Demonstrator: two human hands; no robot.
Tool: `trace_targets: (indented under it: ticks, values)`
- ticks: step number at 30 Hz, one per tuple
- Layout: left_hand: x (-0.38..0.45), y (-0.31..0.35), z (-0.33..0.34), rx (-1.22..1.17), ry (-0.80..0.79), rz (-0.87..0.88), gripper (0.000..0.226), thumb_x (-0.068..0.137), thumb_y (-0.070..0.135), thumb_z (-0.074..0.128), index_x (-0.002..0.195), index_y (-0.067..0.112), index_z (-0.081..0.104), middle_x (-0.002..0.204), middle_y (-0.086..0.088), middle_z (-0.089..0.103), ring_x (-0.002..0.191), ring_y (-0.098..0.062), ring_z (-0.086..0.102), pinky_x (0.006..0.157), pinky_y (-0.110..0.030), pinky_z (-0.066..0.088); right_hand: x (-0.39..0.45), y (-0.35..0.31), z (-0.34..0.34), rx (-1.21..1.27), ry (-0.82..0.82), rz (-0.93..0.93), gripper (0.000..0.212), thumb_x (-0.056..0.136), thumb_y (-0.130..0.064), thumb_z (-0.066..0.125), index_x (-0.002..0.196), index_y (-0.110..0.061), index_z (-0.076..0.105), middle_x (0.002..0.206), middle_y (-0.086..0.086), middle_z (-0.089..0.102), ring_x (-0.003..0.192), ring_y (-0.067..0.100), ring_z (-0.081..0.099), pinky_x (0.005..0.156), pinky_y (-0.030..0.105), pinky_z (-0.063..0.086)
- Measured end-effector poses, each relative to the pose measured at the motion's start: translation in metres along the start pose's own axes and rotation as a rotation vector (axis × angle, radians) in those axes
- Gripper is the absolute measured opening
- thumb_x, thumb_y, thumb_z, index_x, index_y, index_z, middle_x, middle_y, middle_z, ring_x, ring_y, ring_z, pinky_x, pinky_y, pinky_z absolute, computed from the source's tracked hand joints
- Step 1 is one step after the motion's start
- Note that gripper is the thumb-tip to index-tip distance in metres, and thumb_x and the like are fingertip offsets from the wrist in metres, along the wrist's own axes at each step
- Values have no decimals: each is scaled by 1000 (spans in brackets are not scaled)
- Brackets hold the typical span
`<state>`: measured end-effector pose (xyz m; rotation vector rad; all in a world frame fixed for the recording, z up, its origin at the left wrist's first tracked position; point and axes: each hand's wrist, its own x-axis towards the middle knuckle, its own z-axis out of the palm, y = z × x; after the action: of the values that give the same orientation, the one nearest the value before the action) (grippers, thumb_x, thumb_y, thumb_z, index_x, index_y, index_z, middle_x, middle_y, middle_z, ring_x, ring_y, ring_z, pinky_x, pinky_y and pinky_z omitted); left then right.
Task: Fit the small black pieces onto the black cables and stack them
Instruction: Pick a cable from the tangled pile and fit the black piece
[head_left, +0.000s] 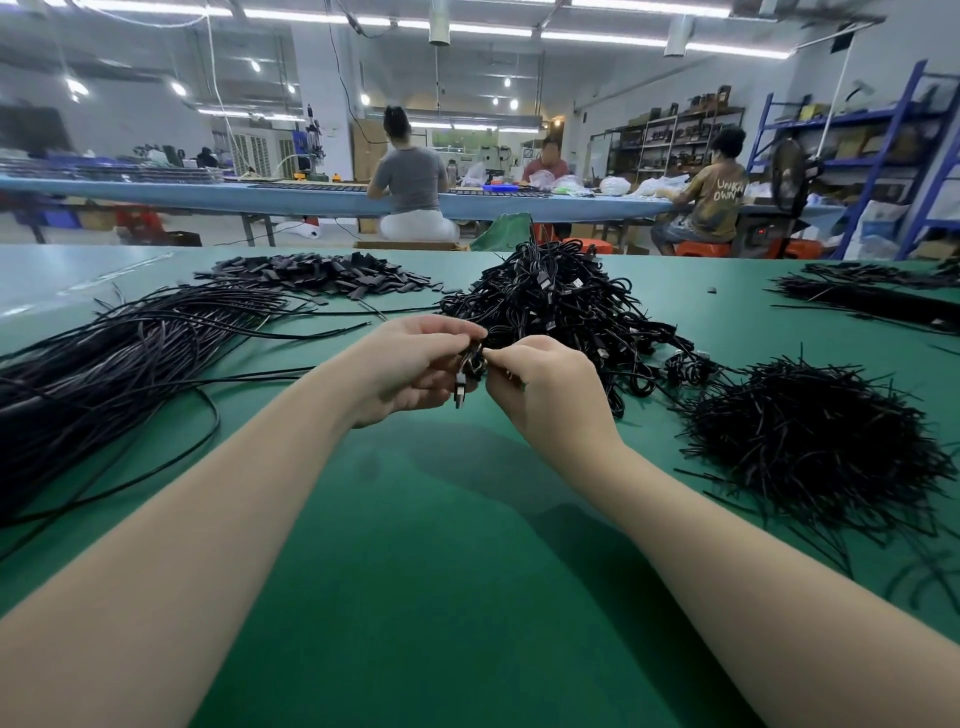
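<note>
Work is mid-run: left hand (410, 364) and right hand (540, 387) pinch one thin black cable (470, 366) above the green counter (441, 545), with large unfitted heaps judged remaining.

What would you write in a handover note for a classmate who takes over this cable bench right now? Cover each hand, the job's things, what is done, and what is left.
Left hand: grips a black cable end with a connector hanging below the fingers.
Right hand: pinches at the same spot, close against the left; whether a piece is on cannot be told.
Small black pieces: loose heap at the far left of the green table.
Long black cables: bundle on the left.
Tangled cables with connectors: pile just behind the hands.
Short black strands: heap on the right.
Done: unclear how many are fitted.
Left: finish this cable, stack it, continue through the piles.
</note>
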<state>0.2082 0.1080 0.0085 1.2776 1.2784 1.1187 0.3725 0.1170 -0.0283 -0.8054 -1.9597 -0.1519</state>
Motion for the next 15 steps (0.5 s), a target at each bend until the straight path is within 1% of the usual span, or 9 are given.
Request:
trace_targets:
  ticks: [1,3,4,6,8,10,12,13,15]
  values:
    - [0,0,-2,-15,-26,4,24,94,10,54,104,25,70,66,4,64,70,-15,64,51,-18,51,0,1,0,33,21,43,16,84,-7,65,97,-3,75,83,13,70,77,32,65,66,40,53]
    - [1,-3,-4,48,-88,43,36,90,2,55,113,27,67,80,1,71,79,-13,66,61,-19,53,-1,3,1,64,48,92,18,84,-7,67,99,-6,75,83,12,71,76,28,65,69,38,53]
    - [1,-5,-5,113,-106,73,40,88,0,58,115,29,66,87,0,71,81,-11,65,65,-19,53,-1,4,2,72,55,98,17,84,-7,67,99,-6,75,81,12,71,75,27,64,69,36,53]
    - [2,-7,-4,213,-72,149,43,85,-3,63,111,31,67,84,1,69,75,-8,61,64,-16,51,-2,3,3,82,61,101,15,84,-7,68,97,-6,76,76,10,70,73,24,64,68,29,51]
    - [2,-8,-3,280,-12,234,31,85,3,69,104,28,72,71,9,68,61,-1,56,55,-10,44,-2,1,6,96,86,109,14,83,-6,69,94,-7,77,75,8,72,72,22,64,67,24,49]
    - [2,-9,-3,316,26,261,12,83,22,74,95,25,75,67,15,68,55,4,53,51,-7,39,-2,-3,7,125,142,137,12,82,-6,69,90,-7,77,75,5,73,73,19,65,68,21,48]
    - [3,-11,-5,378,72,241,15,80,39,74,89,26,74,74,15,71,64,4,57,58,-10,44,0,-5,8,135,166,140,10,81,-5,69,85,-7,77,73,4,72,72,19,64,67,21,46]
    - [3,-11,-5,384,73,220,19,81,42,72,91,25,73,79,13,73,71,1,61,63,-13,46,1,-5,8,129,160,132,9,81,-4,68,83,-7,77,71,4,71,71,19,63,66,22,45]
    - [2,-11,0,322,40,177,28,85,41,68,104,21,68,80,6,73,75,-8,66,63,-18,49,2,-3,7,100,127,115,10,82,-6,66,81,-7,76,69,5,70,70,20,61,65,28,46]
